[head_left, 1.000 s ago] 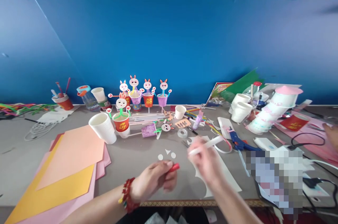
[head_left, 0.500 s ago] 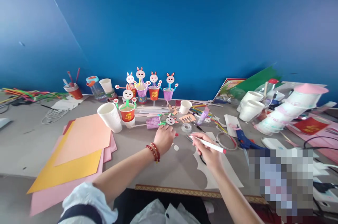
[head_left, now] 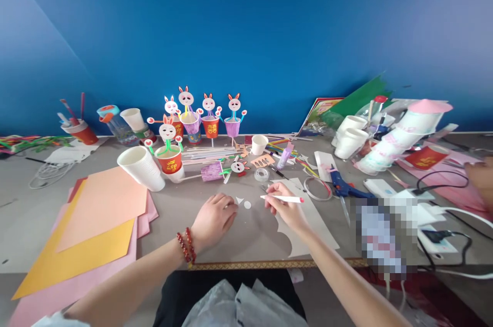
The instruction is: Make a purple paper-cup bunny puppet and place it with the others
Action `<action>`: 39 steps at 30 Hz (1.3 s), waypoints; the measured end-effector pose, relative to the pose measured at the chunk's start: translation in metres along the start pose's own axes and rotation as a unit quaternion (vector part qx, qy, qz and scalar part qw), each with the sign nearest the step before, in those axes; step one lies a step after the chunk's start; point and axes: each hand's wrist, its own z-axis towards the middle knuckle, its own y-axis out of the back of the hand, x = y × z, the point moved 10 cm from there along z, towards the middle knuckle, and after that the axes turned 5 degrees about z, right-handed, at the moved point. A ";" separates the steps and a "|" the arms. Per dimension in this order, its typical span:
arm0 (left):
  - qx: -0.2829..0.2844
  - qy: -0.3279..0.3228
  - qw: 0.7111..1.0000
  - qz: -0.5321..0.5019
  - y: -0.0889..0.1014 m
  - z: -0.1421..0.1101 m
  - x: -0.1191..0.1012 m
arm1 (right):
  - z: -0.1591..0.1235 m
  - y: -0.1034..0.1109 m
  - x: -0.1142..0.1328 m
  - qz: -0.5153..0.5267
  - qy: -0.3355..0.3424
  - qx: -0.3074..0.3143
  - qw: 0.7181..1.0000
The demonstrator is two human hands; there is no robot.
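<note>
My left hand (head_left: pixel 213 217) rests on the grey table (head_left: pixel 246 237) with its fingers curled under, a red bead bracelet on the wrist. What the fingers hold, if anything, is hidden. Just beyond its fingertips lie a small white paper triangle (head_left: pixel 239 200) and a white paper circle (head_left: pixel 247 205). My right hand (head_left: pixel 284 210) pinches a white marker (head_left: pixel 282 198) with a red end, held level above the table to the right of those cutouts. A white cut sheet (head_left: pixel 308 224) lies under that hand.
Stacked orange, yellow and pink paper (head_left: pixel 92 224) lies left, beside a tipped white cup (head_left: pixel 140 168). Bunny cup figures (head_left: pixel 208 116) stand at the back. A tape roll (head_left: pixel 262 174), blue glue gun (head_left: pixel 342 187), stacked cups (head_left: pixel 396 142) and cables (head_left: pixel 442 183) crowd the right. Another person's hand (head_left: pixel 481 175) shows far right.
My left hand has drawn back from its reach toward the bunny pieces, and the red cap at its fingertips no longer shows. The right hand with the marker shifted slightly left.
</note>
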 end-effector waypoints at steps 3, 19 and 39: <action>0.013 -0.033 0.999 0.028 -0.010 -0.004 -0.015 | 0.012 -0.018 -0.005 -0.026 -0.005 0.044 0.999; 0.035 -0.035 0.999 0.002 -0.038 0.000 -0.012 | 0.030 -0.028 -0.016 -0.033 0.019 0.065 0.997; 0.078 -0.018 0.997 -0.009 -0.043 0.004 -0.010 | 0.026 -0.032 -0.013 -0.151 0.066 0.080 0.983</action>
